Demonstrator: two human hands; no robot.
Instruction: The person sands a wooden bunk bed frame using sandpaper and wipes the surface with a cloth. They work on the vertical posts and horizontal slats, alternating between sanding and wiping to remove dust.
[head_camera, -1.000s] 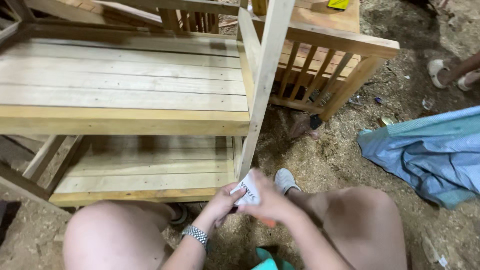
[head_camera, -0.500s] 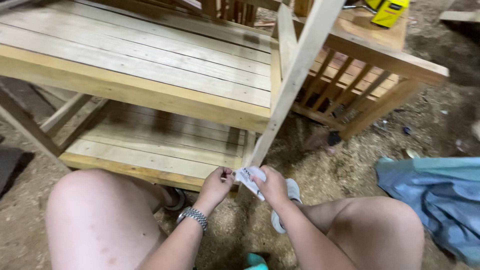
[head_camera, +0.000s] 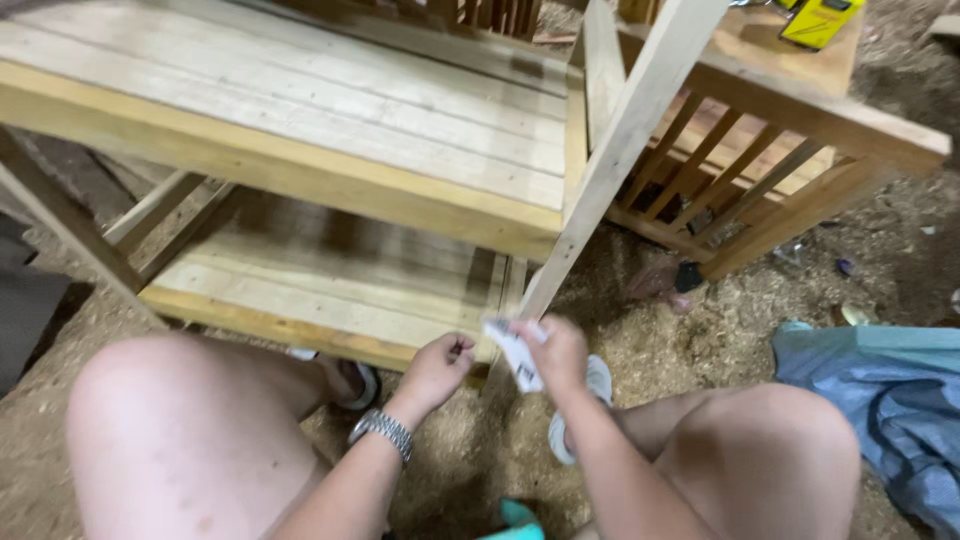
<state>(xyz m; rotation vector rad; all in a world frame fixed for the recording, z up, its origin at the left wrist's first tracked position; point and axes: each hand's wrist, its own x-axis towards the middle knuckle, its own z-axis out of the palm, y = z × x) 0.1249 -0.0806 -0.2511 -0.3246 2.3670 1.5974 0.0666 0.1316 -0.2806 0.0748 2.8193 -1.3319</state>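
Observation:
My right hand (head_camera: 556, 353) pinches a small white folded piece of sandpaper (head_camera: 513, 352) beside the foot of a pale wooden leg (head_camera: 610, 165) of an unpainted wooden shelf unit (head_camera: 300, 150). Just left of it is my left hand (head_camera: 437, 366), fingers curled and holding nothing that I can see, with a metal watch (head_camera: 381, 432) on its wrist. The hands are a little apart. Both my bare knees frame the bottom of the view.
The lower shelf (head_camera: 300, 290) lies behind my hands. A second slatted wooden piece (head_camera: 800, 120) stands at the right with a yellow tool (head_camera: 822, 20) on top. Blue cloth (head_camera: 885, 400) lies on the sawdust floor at right. A white shoe (head_camera: 596, 385) is under my right hand.
The view has swung, so the shelf now sits higher and further left. My left hand has come off the sandpaper and drawn slightly left; my right hand keeps it.

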